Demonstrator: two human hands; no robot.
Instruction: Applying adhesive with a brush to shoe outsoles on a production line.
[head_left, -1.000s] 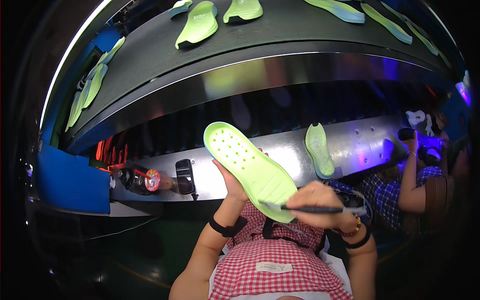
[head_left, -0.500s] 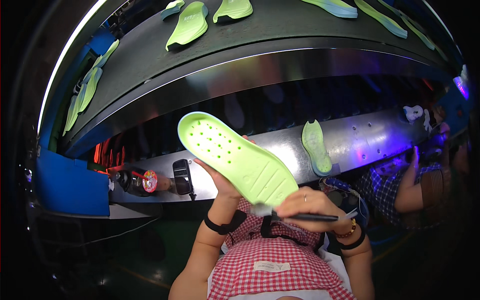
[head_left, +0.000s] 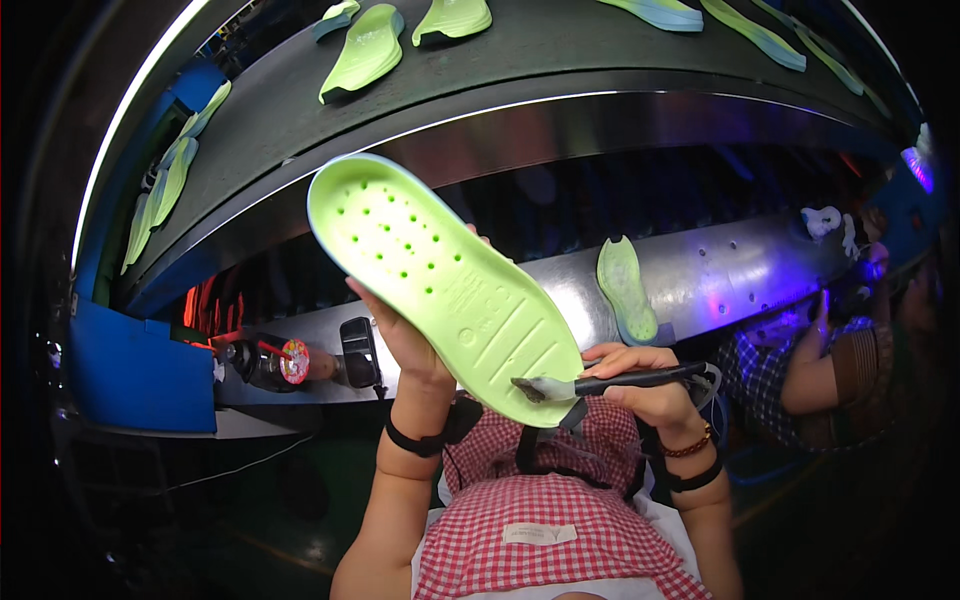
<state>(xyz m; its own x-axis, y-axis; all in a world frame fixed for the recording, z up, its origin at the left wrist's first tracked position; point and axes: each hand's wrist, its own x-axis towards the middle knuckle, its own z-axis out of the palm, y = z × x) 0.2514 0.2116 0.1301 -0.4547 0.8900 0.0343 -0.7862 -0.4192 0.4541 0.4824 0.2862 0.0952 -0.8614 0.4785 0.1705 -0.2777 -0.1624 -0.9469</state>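
Observation:
A light green shoe sole (head_left: 440, 270) with a thin blue rim is held up in front of me. Small holes dot its far, upper-left end, and raised bars cross the near end. My left hand (head_left: 408, 345) grips the sole from beneath along its left side, most fingers hidden behind it. In my right hand (head_left: 655, 395) is a brush (head_left: 635, 380) with a black handle. Its dark-tipped bristles lie over the sole's near end and appear to touch it. Some right fingers are beside the sole's right edge.
Beyond a metal ledge (head_left: 690, 260) runs a dark conveyor belt (head_left: 500, 65) carrying several green-blue soles (head_left: 362, 55). On the ledge lie another sole (head_left: 627, 290), a black case (head_left: 360, 355) and a dark bottle (head_left: 262, 362). A co-worker's arm (head_left: 808, 375) shows at the right.
The sole has risen up and left, looking larger. The brush has moved from below the sole's near edge onto its surface, and my right hand has turned with it.

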